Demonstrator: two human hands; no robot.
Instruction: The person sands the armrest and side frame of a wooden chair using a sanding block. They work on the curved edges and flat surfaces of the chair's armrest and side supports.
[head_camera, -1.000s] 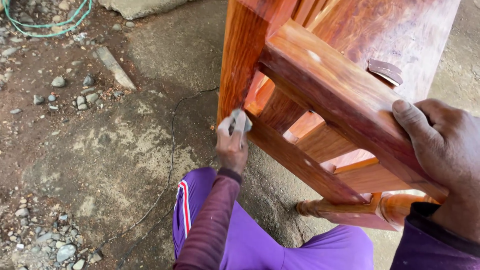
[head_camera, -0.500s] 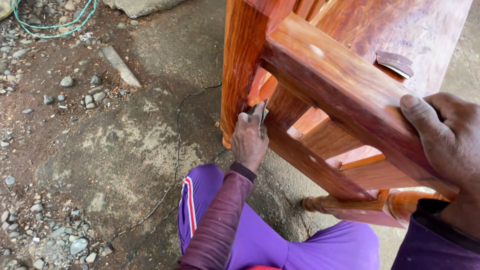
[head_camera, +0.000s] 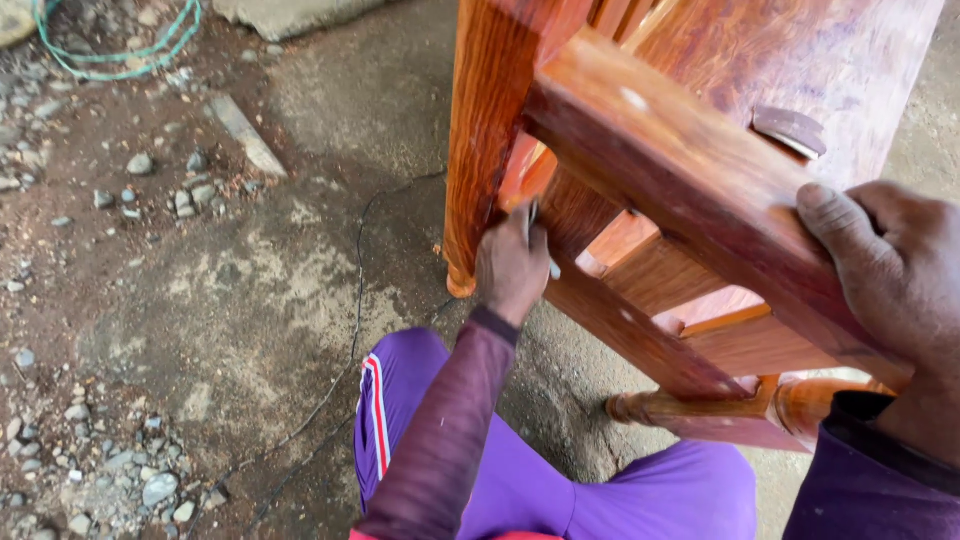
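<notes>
A reddish varnished wooden chair (head_camera: 690, 180) lies tipped toward me over a concrete floor. My left hand (head_camera: 512, 265) is closed on a small grey piece of sandpaper (head_camera: 535, 215) and presses it into the corner where the chair leg (head_camera: 490, 130) meets a lower rail (head_camera: 640, 335). My right hand (head_camera: 890, 270) grips the edge of the chair's frame at the right and steadies it. My purple trouser leg (head_camera: 520, 470) shows below.
Cracked concrete and bare dirt with loose stones (head_camera: 110, 480) lie to the left. A green cord (head_camera: 110, 55) curls at the top left. A flat stone slab (head_camera: 245, 130) rests beside it. A thin dark wire (head_camera: 350, 330) crosses the floor.
My left hand has moved up and to the right along the rail, into the corner by the chair leg. The right hand has kept its hold on the frame.
</notes>
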